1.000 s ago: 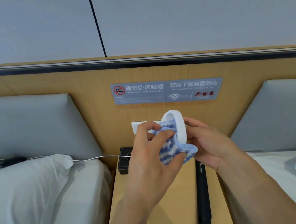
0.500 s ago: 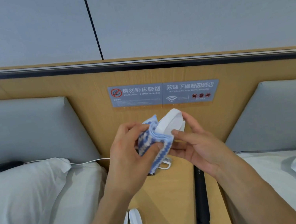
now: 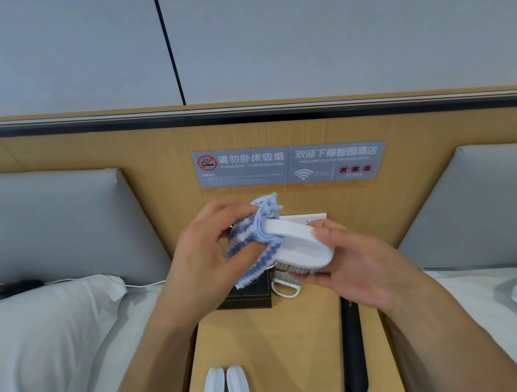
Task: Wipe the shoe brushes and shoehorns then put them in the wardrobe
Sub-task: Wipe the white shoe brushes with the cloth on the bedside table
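My right hand (image 3: 357,261) grips a white oval shoe brush (image 3: 298,248) in the air above the nightstand, bristles facing down. My left hand (image 3: 207,264) holds a blue-and-white striped cloth (image 3: 251,247) bunched against the brush's left end. A second white brush (image 3: 285,285) lies on the nightstand (image 3: 274,354) below my hands, partly hidden. Two small white shoehorns (image 3: 225,388) lie side by side near the nightstand's front left.
A long black rod-shaped object (image 3: 353,359) lies along the nightstand's right edge. A black box (image 3: 249,298) stands at the back under my left hand. Beds with white pillows flank the nightstand, and a white cable (image 3: 143,284) runs over the left bed.
The brush has tipped from upright to flat with its bristles down, and the cloth has slid to its left end. The view has tilted downward, showing the shoehorns fully.
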`<move>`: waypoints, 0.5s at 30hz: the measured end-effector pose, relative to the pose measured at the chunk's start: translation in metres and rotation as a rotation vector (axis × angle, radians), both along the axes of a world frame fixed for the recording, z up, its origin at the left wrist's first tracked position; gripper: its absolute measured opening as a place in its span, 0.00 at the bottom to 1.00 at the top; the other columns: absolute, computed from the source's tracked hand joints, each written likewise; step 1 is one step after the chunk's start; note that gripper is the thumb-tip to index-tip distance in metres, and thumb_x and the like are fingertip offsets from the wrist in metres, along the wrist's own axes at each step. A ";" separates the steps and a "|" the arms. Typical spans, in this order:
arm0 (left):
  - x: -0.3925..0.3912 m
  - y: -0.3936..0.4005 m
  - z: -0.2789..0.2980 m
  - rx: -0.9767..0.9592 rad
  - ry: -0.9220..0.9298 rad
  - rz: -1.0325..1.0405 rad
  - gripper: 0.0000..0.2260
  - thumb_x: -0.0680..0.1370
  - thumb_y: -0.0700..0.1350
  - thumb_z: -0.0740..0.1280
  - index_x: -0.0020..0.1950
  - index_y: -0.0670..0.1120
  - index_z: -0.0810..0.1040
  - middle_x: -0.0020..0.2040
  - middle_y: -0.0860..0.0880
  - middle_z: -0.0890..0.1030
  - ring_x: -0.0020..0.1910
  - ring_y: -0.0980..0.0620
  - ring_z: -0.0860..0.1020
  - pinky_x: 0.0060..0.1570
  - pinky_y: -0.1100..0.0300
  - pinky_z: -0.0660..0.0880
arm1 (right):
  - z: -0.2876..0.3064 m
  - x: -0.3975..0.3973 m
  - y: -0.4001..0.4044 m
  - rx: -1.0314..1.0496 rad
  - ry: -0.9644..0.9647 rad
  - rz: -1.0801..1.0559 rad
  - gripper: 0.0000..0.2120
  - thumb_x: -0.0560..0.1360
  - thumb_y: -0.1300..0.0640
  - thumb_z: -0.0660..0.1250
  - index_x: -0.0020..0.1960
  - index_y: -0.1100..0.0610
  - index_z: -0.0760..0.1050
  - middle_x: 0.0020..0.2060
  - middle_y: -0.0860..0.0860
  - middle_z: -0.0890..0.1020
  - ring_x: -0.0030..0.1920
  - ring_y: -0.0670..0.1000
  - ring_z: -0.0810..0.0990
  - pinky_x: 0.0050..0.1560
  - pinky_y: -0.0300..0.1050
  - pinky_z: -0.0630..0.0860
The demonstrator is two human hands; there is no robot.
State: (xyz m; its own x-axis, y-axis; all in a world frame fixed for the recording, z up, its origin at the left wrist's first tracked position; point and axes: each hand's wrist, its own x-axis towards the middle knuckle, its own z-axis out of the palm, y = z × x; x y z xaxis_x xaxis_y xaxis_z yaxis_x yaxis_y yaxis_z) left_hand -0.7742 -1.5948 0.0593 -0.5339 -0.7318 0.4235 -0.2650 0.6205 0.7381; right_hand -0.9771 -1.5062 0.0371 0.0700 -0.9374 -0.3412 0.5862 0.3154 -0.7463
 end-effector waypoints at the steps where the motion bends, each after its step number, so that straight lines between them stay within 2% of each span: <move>1: -0.001 0.000 0.001 -0.007 0.005 0.008 0.16 0.70 0.39 0.74 0.58 0.48 0.82 0.56 0.56 0.79 0.56 0.54 0.78 0.53 0.59 0.76 | -0.001 0.000 0.000 -0.002 -0.004 0.015 0.36 0.53 0.54 0.86 0.56 0.58 0.73 0.60 0.63 0.77 0.61 0.63 0.77 0.70 0.61 0.66; 4: -0.005 0.003 0.000 -0.027 0.022 0.067 0.17 0.71 0.36 0.74 0.57 0.49 0.82 0.57 0.58 0.78 0.56 0.60 0.78 0.54 0.63 0.75 | -0.003 0.002 0.003 -0.010 0.024 0.065 0.42 0.52 0.55 0.85 0.63 0.60 0.75 0.59 0.60 0.79 0.58 0.58 0.78 0.59 0.51 0.72; 7: -0.009 0.011 -0.001 -0.067 -0.001 0.157 0.16 0.73 0.38 0.73 0.60 0.48 0.81 0.60 0.55 0.76 0.58 0.65 0.74 0.57 0.73 0.69 | -0.002 0.007 0.005 -0.046 0.077 0.092 0.39 0.59 0.61 0.80 0.69 0.58 0.74 0.63 0.63 0.79 0.59 0.57 0.79 0.60 0.50 0.74; 9: -0.013 0.019 -0.001 -0.099 -0.050 0.175 0.17 0.76 0.38 0.70 0.64 0.46 0.79 0.64 0.52 0.74 0.61 0.61 0.73 0.61 0.73 0.65 | 0.000 0.010 0.006 -0.070 0.108 0.078 0.33 0.64 0.64 0.75 0.69 0.57 0.74 0.65 0.64 0.78 0.59 0.57 0.80 0.61 0.52 0.76; 11: -0.017 0.027 -0.001 -0.097 -0.105 0.159 0.18 0.78 0.37 0.67 0.68 0.45 0.75 0.66 0.52 0.73 0.63 0.56 0.72 0.63 0.69 0.65 | 0.003 0.011 0.007 -0.099 0.155 0.055 0.30 0.67 0.65 0.73 0.68 0.57 0.74 0.64 0.63 0.78 0.58 0.57 0.81 0.58 0.52 0.78; 15: -0.022 0.039 0.001 -0.096 -0.159 0.177 0.19 0.80 0.37 0.62 0.71 0.44 0.71 0.68 0.51 0.72 0.62 0.52 0.70 0.62 0.70 0.63 | 0.008 0.013 0.007 -0.131 0.250 0.011 0.30 0.68 0.64 0.73 0.69 0.55 0.73 0.63 0.61 0.80 0.58 0.58 0.81 0.61 0.58 0.76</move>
State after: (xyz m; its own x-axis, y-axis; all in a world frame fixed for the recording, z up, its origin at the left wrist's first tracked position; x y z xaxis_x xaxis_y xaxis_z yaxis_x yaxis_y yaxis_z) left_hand -0.7964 -1.5556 0.0599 -0.4668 -0.7802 0.4164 -0.4836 0.6194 0.6184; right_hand -0.9645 -1.4987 0.0456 0.0096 -0.9743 -0.2252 0.3753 0.2123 -0.9023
